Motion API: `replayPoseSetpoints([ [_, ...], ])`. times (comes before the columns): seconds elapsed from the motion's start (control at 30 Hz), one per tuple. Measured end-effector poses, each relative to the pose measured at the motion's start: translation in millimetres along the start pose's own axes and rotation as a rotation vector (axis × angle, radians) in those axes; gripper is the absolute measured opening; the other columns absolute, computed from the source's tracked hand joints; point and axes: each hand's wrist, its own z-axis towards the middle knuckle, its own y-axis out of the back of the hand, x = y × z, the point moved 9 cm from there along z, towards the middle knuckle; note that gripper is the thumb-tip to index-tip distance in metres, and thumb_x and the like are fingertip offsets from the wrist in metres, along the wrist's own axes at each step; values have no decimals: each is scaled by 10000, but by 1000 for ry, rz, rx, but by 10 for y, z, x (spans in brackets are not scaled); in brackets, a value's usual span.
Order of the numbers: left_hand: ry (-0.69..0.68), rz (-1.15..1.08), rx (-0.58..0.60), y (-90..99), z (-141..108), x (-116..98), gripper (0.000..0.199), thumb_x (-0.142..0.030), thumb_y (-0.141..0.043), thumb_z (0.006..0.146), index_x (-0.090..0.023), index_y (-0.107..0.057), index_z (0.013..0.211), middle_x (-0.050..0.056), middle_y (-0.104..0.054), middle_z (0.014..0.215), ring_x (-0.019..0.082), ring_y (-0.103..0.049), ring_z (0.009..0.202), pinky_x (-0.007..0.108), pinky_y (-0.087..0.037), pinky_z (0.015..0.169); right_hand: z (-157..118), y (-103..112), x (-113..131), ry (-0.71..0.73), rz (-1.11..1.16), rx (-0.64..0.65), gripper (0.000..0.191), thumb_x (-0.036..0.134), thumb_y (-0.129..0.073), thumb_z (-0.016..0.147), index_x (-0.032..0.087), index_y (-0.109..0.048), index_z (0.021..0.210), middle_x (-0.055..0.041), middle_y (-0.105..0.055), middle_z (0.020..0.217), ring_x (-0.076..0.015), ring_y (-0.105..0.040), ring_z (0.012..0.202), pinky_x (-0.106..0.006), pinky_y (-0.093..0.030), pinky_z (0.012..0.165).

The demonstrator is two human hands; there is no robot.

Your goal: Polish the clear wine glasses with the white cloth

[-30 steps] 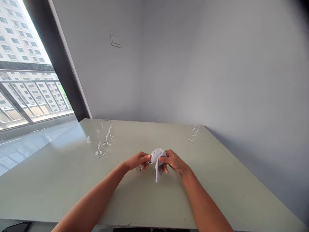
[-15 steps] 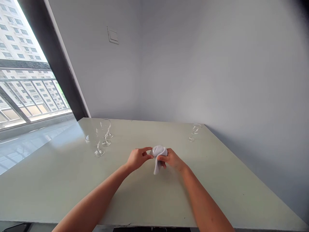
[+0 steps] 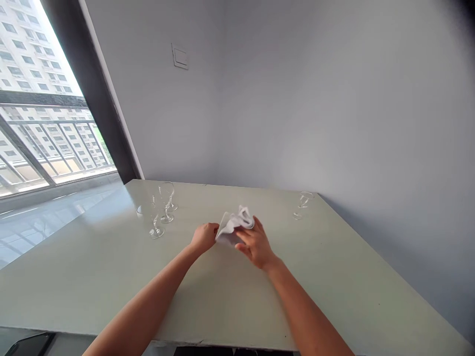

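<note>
A white cloth point(image 3: 233, 223) is bunched over the middle of the table, partly hiding what lies beneath it. My right hand point(image 3: 256, 241) holds it from the right, fingers curled at its folds and thumb apart below. On the cloth's left side, my left hand point(image 3: 205, 237) is closed on a stemmed glass, which the cloth and fingers now mostly cover. Three clear stemmed glasses stand upright to the left: a front one point(image 3: 156, 231), a middle one point(image 3: 166, 217) and a back one point(image 3: 172, 205).
Another stemmed glass point(image 3: 303, 201) stands near the table's far right corner. The pale table point(image 3: 334, 287) meets grey walls behind and at the right. A dark phone-like object point(image 3: 31, 344) lies below the front left edge. A window with railings is at the left.
My right hand has turned and lifted the cloth, which has spread leftward over the glass. My left hand's fingers are now more hidden. The view has shifted slightly.
</note>
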Motion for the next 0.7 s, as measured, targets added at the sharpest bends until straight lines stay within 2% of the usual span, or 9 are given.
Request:
replayPoseSetpoints([
  [0.03, -41, 26, 9, -34, -25, -71, 187, -247, -484, 709, -188, -507, 533, 10, -507, 539, 127, -448, 508, 236, -246, 500, 14, -103, 89, 31, -26, 35, 295, 381, -467, 824, 270, -611, 1057, -47, -620, 1059, -256, -361, 1179, -469, -134, 1028],
  [0.1, -126, 48, 11, -79, -86, -224, 169, -206, -485, 704, -184, -523, 541, 32, -541, 581, 141, -483, 557, 244, -275, 529, 42, -189, 107, -9, -35, 17, 263, 348, -445, 838, 262, -636, 997, -58, -635, 1007, -258, -382, 1151, -460, -174, 1011],
  [0.2, -321, 66, -44, -91, -192, -482, 191, -277, -479, 772, -196, -581, 632, 44, -567, 633, 158, -513, 633, 258, -320, 594, 8, -112, -258, -292, 131, -122, 271, 382, -451, 824, 229, -661, 901, -75, -634, 974, -249, -491, 992, -397, -335, 884],
  [0.3, -443, 74, -117, -82, -265, -619, 209, -352, -466, 811, -211, -612, 764, 38, -567, 635, 159, -513, 644, 265, -335, 616, -189, -186, -796, -705, 624, -204, 348, 477, -487, 770, 175, -658, 750, -57, -632, 738, -205, -558, 725, -319, -419, 661],
  [0.4, -386, 35, -156, -71, -242, -580, 217, -380, -463, 817, -222, -605, 860, 19, -570, 655, 145, -507, 631, 248, -327, 581, -347, -379, -993, -966, 1181, -354, 343, 503, -569, 695, 164, -615, 697, -19, -598, 621, -175, -554, 619, -287, -433, 573],
  [0.47, -306, -7, -188, -44, -211, -515, 232, -394, -441, 826, -225, -594, 865, 7, -557, 662, 134, -500, 620, 237, -324, 564, -340, -456, -921, -975, 1417, -486, 314, 488, -589, 689, 184, -606, 766, -22, -628, 714, -183, -574, 692, -295, -455, 606],
  [0.5, -262, -27, -208, -27, -198, -478, 238, -394, -424, 834, -225, -590, 860, 5, -548, 672, 128, -496, 612, 233, -326, 560, -307, -502, -832, -945, 1495, -507, 318, 490, -574, 704, 196, -603, 821, -29, -640, 789, -190, -581, 750, -304, -463, 633],
  [0.6, -150, -68, -294, 37, -202, -392, 241, -343, -379, 852, -223, -578, 912, 23, -535, 788, 125, -498, 634, 232, -357, 580, -208, -712, -460, -864, 1583, -399, 357, 520, -492, 761, 222, -588, 931, -35, -628, 941, -188, -571, 869, -303, -464, 686],
  [0.7, -168, -82, -392, 89, -281, -453, 295, -206, -386, 819, -208, -540, 1070, 77, -516, 982, 166, -509, 804, 283, -398, 728, -202, -872, -224, -820, 1495, -310, 319, 497, -527, 756, 240, -589, 935, -14, -617, 939, -157, -552, 891, -258, -445, 707],
])
